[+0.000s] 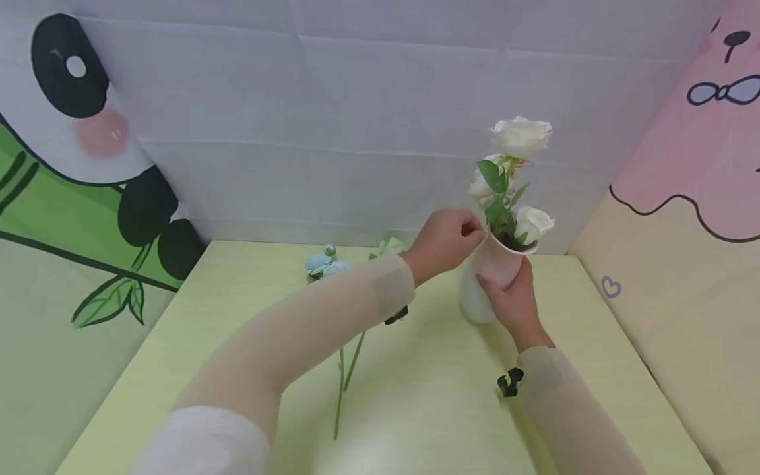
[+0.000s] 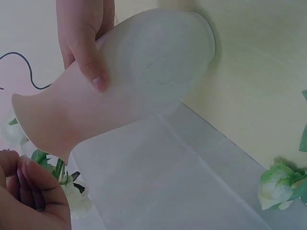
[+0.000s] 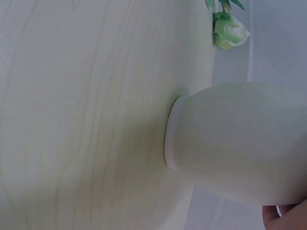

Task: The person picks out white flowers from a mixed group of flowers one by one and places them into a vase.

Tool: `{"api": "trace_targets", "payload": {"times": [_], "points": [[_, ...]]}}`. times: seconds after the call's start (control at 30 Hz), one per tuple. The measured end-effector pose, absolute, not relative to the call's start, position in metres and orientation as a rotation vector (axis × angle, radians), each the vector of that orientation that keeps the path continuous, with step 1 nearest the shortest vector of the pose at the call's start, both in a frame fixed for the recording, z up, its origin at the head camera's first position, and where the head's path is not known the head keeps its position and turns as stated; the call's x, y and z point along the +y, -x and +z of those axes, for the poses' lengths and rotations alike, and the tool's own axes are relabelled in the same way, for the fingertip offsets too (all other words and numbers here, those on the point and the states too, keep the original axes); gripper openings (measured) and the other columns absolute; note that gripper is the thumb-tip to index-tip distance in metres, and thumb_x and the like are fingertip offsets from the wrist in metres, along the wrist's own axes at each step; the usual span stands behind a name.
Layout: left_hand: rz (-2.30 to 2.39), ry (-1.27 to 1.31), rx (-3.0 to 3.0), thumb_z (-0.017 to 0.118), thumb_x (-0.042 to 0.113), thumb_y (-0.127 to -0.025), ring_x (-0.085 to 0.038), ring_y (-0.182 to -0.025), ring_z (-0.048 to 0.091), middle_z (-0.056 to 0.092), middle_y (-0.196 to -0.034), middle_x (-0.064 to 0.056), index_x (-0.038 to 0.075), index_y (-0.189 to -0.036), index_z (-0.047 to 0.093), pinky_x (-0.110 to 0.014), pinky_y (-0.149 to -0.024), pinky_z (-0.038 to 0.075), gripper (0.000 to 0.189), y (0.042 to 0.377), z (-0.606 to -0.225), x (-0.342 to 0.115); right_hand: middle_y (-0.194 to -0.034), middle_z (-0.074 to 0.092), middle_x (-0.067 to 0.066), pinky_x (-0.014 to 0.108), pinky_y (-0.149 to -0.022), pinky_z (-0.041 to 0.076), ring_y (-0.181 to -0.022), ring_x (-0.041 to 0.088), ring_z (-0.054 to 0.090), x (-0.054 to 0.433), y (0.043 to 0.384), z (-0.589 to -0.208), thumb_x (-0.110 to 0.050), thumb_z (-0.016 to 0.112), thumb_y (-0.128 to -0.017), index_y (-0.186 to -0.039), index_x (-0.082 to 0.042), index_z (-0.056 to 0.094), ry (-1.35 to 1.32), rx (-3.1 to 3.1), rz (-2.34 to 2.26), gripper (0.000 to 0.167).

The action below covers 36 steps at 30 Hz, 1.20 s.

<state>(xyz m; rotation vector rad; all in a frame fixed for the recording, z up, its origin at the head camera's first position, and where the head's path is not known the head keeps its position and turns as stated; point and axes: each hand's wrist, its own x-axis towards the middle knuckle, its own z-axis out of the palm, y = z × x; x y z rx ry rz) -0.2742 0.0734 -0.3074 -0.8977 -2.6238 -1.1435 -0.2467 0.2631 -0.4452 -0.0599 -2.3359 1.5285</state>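
A white vase [image 1: 479, 293] with a flared rim stands on the table, leaning to the right in the head view. Several white roses [image 1: 522, 137] with green leaves rise from its mouth. My right hand [image 1: 515, 303] grips the vase below the neck; its thumb [image 2: 91, 67] lies along the wall in the left wrist view, the other fingers mostly hidden behind. My left hand [image 1: 446, 241] is at the left of the rim, its fingers curled and the thumb and finger tips together. Nothing shows between those tips, close beside the leaves [image 2: 41, 155].
Left of the vase, pale blue flowers [image 1: 320, 265] and a greenish-white flower [image 1: 392, 246] lie on the table [image 1: 427, 396], partly behind my left forearm. Their stems [image 1: 340, 402] point toward me. A white cloth wall [image 1: 332, 132] rises behind, with printed panels on both sides.
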Motion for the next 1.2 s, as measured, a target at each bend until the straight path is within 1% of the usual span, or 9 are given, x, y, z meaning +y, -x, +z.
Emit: {"api": "trace_targets", "payload": {"times": [0.17,0.43,0.6,0.73,0.83,0.9,1.03,1.1,1.2], "points": [[-1.055,1.003,-2.695,0.064,0.019,-0.102,-0.008,-0.076,0.059,0.065,-0.082,0.009,0.015,-0.092,0.075,-0.022,-0.073,0.048,0.015,0.259,-0.314,0.058,-0.147,0.040,0.020,0.052,-0.111,0.036,-0.128,0.034,0.046,0.262,0.248,-0.447,-0.026,0.077,-0.092,-0.160,-0.005,0.017,0.038,-2.326,1.544,0.093],[-0.816,1.145,-2.882,0.065,0.024,-0.103,-0.009,-0.072,0.059,0.064,-0.078,0.010,0.021,-0.089,0.071,-0.026,-0.072,0.050,0.016,0.237,-0.338,0.021,-0.149,0.038,0.022,0.056,-0.113,0.034,-0.132,0.036,0.044,0.262,0.249,-0.446,-0.024,0.077,-0.092,-0.160,-0.004,0.015,0.051,-2.347,1.520,0.094],[-0.841,1.076,-2.967,0.065,0.023,-0.103,-0.010,-0.073,0.060,0.065,-0.082,0.010,0.019,-0.093,0.072,-0.028,-0.073,0.051,0.013,0.228,-0.347,-0.008,-0.149,0.039,0.023,0.059,-0.113,0.033,-0.133,0.038,0.044,0.267,0.250,-0.447,-0.029,0.078,-0.092,-0.160,-0.004,0.016,0.069,-2.383,1.475,0.095],[-0.935,0.942,-2.984,0.064,0.021,-0.103,-0.011,-0.075,0.060,0.065,-0.085,0.010,0.018,-0.096,0.073,-0.031,-0.076,0.052,0.012,0.226,-0.357,-0.033,-0.149,0.041,0.023,0.060,-0.112,0.035,-0.132,0.038,0.045,0.273,0.245,-0.445,-0.036,0.079,-0.091,-0.161,-0.006,0.016,0.072,-2.427,1.425,0.099],[-0.977,0.830,-2.974,0.065,0.021,-0.103,-0.013,-0.074,0.059,0.066,-0.086,0.008,0.018,-0.096,0.073,-0.033,-0.076,0.051,0.012,0.227,-0.366,-0.056,-0.149,0.043,0.022,0.059,-0.111,0.036,-0.132,0.038,0.046,0.279,0.239,-0.442,-0.037,0.080,-0.090,-0.160,-0.005,0.021,0.017,-2.458,1.386,0.097],[-1.008,0.748,-2.976,0.064,0.020,-0.103,-0.015,-0.074,0.058,0.066,-0.086,0.006,0.017,-0.096,0.072,-0.035,-0.076,0.051,0.011,0.228,-0.369,-0.073,-0.151,0.042,0.024,0.060,-0.111,0.035,-0.136,0.040,0.044,0.283,0.231,-0.437,-0.040,0.076,-0.093,-0.160,-0.002,0.022,-0.010,-2.514,1.313,0.094],[-1.024,0.581,-2.965,0.064,0.020,-0.103,-0.016,-0.074,0.057,0.066,-0.086,0.004,0.016,-0.096,0.073,-0.036,-0.073,0.050,0.012,0.230,-0.372,-0.105,-0.155,0.036,0.031,0.067,-0.111,0.031,-0.142,0.050,0.036,0.291,0.212,-0.425,-0.054,0.057,-0.101,-0.158,0.006,0.022,0.017,-2.690,1.074,0.090],[-0.980,0.519,-2.938,0.063,0.020,-0.103,-0.017,-0.072,0.056,0.065,-0.084,0.003,0.016,-0.094,0.073,-0.037,-0.071,0.048,0.014,0.231,-0.371,-0.119,-0.153,0.036,0.035,0.069,-0.108,0.031,-0.140,0.054,0.036,0.293,0.203,-0.420,-0.058,0.049,-0.103,-0.156,0.010,0.024,0.028,-2.754,0.955,0.089],[-0.804,0.491,-2.883,0.063,0.019,-0.103,-0.018,-0.073,0.056,0.063,-0.084,0.001,0.014,-0.095,0.073,-0.038,-0.071,0.049,0.013,0.229,-0.365,-0.132,-0.146,0.042,0.038,0.070,-0.104,0.032,-0.134,0.056,0.040,0.293,0.195,-0.414,-0.056,0.045,-0.105,-0.152,0.014,0.031,-0.009,-2.775,0.808,0.086]]}}
